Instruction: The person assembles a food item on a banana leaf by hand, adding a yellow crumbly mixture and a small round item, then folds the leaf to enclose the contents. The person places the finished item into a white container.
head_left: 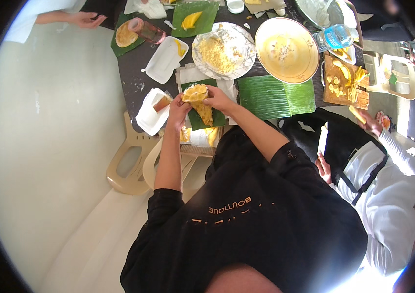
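At the near edge of the desk, I have the folded yellow wrap in both hands, its broad, filled end turned far and its narrow tip pointing near. The fingers of my left hand are clamped on its left edge, and those of my right hand are clamped on its upper right side. A dark green leaf piece lies beneath; I cannot tell from here whether the tip touches it.

The wrap looks soft, so I judge an even, light pinch best: squeezing at the wide end could push the yellow filling out, while a loose side could let the fold open. I would support the narrow part too and bring both hands round together, staying above the leaf to catch drips.

Just left of my left hand sits a white foam tray; to the right, a broad banana leaf lies flat, leaving elbow room to mind. Farther off stand the patterned plate of yellow crumbs and, to its right, the wide bowl with a yellow coating. Beyond, a yellow slice rests on another leaf.
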`<state>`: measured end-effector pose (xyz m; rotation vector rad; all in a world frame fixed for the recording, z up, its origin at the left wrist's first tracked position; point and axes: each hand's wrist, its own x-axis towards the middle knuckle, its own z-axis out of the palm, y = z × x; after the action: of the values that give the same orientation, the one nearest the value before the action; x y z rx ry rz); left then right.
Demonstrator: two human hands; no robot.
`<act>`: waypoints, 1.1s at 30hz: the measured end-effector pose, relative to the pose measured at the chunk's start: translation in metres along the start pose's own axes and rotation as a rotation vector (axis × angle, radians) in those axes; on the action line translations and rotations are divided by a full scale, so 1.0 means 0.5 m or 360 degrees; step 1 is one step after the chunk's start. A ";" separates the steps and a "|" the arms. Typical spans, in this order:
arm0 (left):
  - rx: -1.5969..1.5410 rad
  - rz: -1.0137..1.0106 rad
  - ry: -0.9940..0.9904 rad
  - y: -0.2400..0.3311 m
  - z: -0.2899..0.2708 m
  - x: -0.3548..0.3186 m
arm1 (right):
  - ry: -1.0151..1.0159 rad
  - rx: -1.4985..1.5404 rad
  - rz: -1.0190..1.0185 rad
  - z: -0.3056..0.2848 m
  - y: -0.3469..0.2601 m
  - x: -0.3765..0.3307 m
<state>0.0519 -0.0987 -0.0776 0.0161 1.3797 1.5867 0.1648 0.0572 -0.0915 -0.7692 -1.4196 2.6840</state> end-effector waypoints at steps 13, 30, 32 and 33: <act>0.0347 0.0133 0.0029 0.012 0.010 -0.001 | -0.0119 -0.0117 0.0062 -0.005 -0.033 -0.011; 0.0629 0.0101 0.0012 0.012 -0.010 0.007 | 0.0243 -0.0363 -0.0008 -0.011 0.011 0.021; 0.0573 0.0107 0.0006 0.014 -0.007 0.006 | 0.0307 -0.0512 -0.0107 -0.018 0.025 0.028; 0.0545 0.0112 0.0004 0.014 -0.007 0.006 | 0.0344 -0.0607 -0.0141 -0.021 0.027 0.030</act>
<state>0.0440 -0.0984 -0.0753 0.2706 1.6532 1.3892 0.1589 0.0609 -0.1132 -0.9543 -1.8768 2.2103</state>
